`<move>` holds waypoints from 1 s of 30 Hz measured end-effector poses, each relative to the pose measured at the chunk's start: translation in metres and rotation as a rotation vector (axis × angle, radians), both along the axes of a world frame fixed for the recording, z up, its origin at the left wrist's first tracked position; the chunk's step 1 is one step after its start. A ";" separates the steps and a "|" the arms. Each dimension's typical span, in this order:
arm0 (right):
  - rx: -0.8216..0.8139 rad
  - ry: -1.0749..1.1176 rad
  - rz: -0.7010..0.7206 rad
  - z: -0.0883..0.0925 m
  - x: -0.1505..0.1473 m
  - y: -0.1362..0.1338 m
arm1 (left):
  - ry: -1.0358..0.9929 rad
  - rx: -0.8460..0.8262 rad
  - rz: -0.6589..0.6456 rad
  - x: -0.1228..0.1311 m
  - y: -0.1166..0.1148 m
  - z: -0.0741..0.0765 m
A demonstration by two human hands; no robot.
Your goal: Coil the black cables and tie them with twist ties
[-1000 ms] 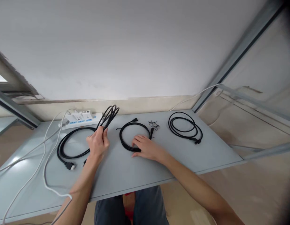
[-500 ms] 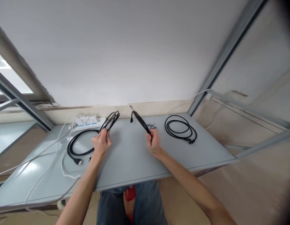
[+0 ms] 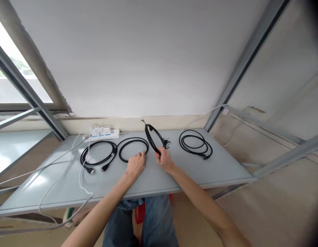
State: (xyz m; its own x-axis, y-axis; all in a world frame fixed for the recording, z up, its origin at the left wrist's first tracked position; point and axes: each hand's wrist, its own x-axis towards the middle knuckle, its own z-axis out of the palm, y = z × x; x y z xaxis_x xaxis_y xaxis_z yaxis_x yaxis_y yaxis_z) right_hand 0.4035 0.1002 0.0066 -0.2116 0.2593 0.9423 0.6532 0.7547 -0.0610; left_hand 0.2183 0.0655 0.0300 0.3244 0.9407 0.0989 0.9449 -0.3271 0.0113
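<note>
Four round loops of thin black cable stand in a row across the pale grey, flat tabletop point(image 3: 153, 180). The person's right hand point(image 3: 164, 159) is closed around the near edge of one black cable coil point(image 3: 149, 139), which it holds tilted up, with a thin tie sticking out at the far end. Just beside it is a tangle of small black wire ties point(image 3: 168, 141).

The left hand point(image 3: 136, 165) is curled at the near right edge of a flat-lying black loop point(image 3: 120, 152); whether its fingers grip the cable, I cannot tell. A strand links that loop to the leftmost black coil point(image 3: 83, 158), where two black plugs lie. Another black coil point(image 3: 187, 147) rests flat at the right, apart from both hands. Behind the leftmost coil sits a long white plastic power strip point(image 3: 114, 135).
</note>
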 end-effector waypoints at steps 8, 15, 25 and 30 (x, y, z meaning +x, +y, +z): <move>-0.051 -0.068 -0.014 -0.007 -0.002 -0.003 | -0.312 0.101 -0.350 -0.058 0.015 0.009; -0.124 -0.063 0.103 -0.009 -0.006 -0.010 | -0.239 0.198 -0.183 -0.141 0.031 0.011; -0.231 0.000 0.076 -0.006 -0.001 -0.011 | -0.049 -0.013 0.123 -0.118 0.109 0.022; -0.239 0.117 0.009 0.000 0.004 -0.007 | -0.165 -0.135 0.038 -0.122 0.125 0.015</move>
State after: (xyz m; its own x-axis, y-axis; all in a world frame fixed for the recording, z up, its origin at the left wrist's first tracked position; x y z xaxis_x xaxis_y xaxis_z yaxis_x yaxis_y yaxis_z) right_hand 0.4076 0.0934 0.0065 -0.1080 0.4758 0.8729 0.6245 0.7157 -0.3128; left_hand 0.0961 0.1904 0.0451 0.2785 0.9602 0.0205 0.9381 -0.2765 0.2085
